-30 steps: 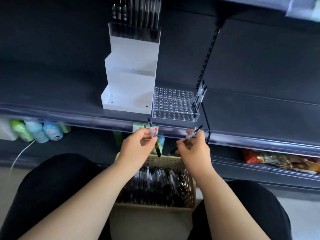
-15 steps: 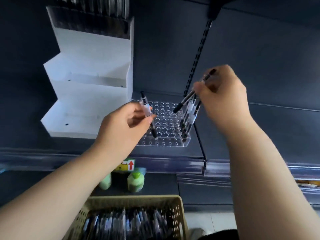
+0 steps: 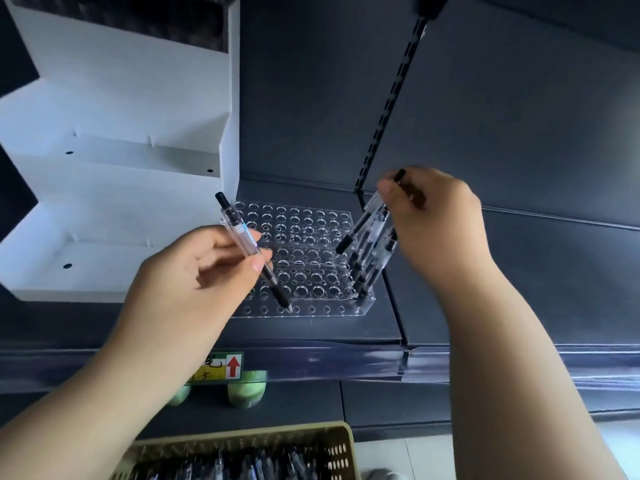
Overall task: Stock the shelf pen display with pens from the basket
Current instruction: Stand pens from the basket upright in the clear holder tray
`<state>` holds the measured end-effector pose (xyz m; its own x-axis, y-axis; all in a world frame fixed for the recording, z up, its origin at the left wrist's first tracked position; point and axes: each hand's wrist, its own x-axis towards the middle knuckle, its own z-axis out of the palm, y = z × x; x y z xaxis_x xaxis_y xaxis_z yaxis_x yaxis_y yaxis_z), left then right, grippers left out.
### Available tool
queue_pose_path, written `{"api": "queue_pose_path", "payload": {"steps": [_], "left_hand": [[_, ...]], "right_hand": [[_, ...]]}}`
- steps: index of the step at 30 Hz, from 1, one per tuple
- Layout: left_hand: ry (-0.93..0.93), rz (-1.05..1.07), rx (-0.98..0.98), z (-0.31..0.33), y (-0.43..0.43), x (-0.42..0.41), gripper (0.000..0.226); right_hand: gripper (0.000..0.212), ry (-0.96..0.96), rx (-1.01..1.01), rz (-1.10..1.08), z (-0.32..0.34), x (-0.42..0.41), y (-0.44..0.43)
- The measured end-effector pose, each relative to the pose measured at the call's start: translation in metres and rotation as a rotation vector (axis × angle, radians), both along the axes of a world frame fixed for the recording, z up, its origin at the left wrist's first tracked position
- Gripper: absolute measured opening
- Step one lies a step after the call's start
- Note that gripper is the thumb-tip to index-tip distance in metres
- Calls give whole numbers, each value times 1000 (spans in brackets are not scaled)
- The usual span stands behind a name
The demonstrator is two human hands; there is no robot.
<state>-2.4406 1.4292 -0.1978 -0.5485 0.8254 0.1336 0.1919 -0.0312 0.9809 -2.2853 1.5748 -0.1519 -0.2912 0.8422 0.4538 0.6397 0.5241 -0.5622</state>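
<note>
A second ago both hands were low over the basket (image 3: 332, 445). Now I have them up at the clear perforated pen rack (image 3: 304, 220) on the shelf (image 3: 311, 334), so the carry is done and I judge that only seating remains. My left hand (image 3: 204, 271) pinches a clear-barrelled black pen (image 3: 242, 233) between thumb and fingers, its tip down at the rack's front edge. I cannot tell whether it has entered a hole. My right hand (image 3: 440, 223) grips a second pen (image 3: 360, 223), slanted toward the cluster of standing pens (image 3: 372, 258) at the rack's right edge. Motion blur hides how its fingers lie, and the standing pens overlap too much to count. The frame's bottom edge cuts off the basket, its pens smeared. The white tiered stand (image 3: 138, 168) at the rack's left edge runs out of frame.
</note>
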Motion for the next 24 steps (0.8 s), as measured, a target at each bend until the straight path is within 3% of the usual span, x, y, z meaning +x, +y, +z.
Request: {"api": "queue_pose_path", "payload": {"steps": [19,24], "left_hand": [[-4,12,6,-5,-5,-7,31],[-9,20,17,-6,-5,-8,31]], "right_hand": [[27,-131,88,-49,0,-4,2],[15,-76,42,-61,-3,-7,2]]}}
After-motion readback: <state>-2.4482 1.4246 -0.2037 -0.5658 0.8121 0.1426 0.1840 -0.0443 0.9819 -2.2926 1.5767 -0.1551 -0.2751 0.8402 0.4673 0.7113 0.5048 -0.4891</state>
